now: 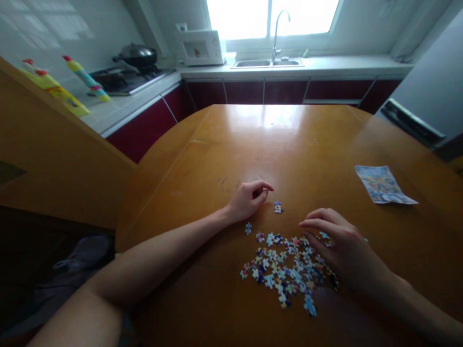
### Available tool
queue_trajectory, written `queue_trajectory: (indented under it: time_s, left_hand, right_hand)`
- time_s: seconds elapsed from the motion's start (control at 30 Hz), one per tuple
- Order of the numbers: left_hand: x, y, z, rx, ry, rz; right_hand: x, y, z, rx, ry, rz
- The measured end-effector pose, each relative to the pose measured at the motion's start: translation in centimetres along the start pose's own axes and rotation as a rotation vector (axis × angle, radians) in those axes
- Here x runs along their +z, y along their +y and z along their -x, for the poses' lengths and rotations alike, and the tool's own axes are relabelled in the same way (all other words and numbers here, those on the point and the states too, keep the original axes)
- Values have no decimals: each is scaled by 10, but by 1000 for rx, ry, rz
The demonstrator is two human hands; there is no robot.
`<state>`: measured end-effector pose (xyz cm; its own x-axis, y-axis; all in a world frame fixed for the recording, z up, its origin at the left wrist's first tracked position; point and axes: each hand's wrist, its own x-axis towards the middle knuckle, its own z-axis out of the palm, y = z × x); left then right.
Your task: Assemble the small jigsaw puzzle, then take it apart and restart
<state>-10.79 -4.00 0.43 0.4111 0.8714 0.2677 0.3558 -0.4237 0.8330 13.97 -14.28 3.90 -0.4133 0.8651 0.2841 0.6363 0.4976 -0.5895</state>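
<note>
A heap of loose jigsaw puzzle pieces point(280, 272), mostly light blue, white and purple, lies on the wooden table. My left hand point(249, 200) rests on the tabletop beyond the heap, index finger stretched out and thumb a little apart, holding nothing visible. Just right of its fingertips is a small purple-and-white puzzle piece point(278, 207), possibly several joined. One blue piece point(248, 228) sits alone below my left wrist. Over the heap's right edge hovers my right hand point(334, 236), fingers bent and thumb apart from the index finger. It hides some pieces beneath it.
A creased, colourful printed sheet point(385, 185) lies at the right of the wooden table point(253, 144). Beyond are a counter with a sink point(267, 62), a microwave point(201, 48), a stove with a wok point(137, 55) and cleaner bottles point(87, 79). A fridge point(430, 82) stands at right.
</note>
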Motion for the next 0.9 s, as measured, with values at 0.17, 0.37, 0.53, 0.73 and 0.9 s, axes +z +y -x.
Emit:
queue_trajectory:
  time_s: [0.17, 0.37, 0.53, 0.73, 0.9]
  left_hand:
    - [0, 1, 0, -13, -11, 6]
    - [0, 4, 1, -18, -20, 2]
    - [-1, 3, 1, -22, -19, 12]
    - [-2, 2, 1, -31, -22, 13]
    - [-2, 2, 2, -30, -26, -9]
  right_hand:
    - [1, 2, -1, -4, -22, 0]
    - [-2, 6, -2, -7, -22, 10]
    - [-3, 5, -2, -1, -28, 1]
    - [-4, 2, -3, -8, -13, -8]
    - [-3, 7, -3, -12, -10, -4]
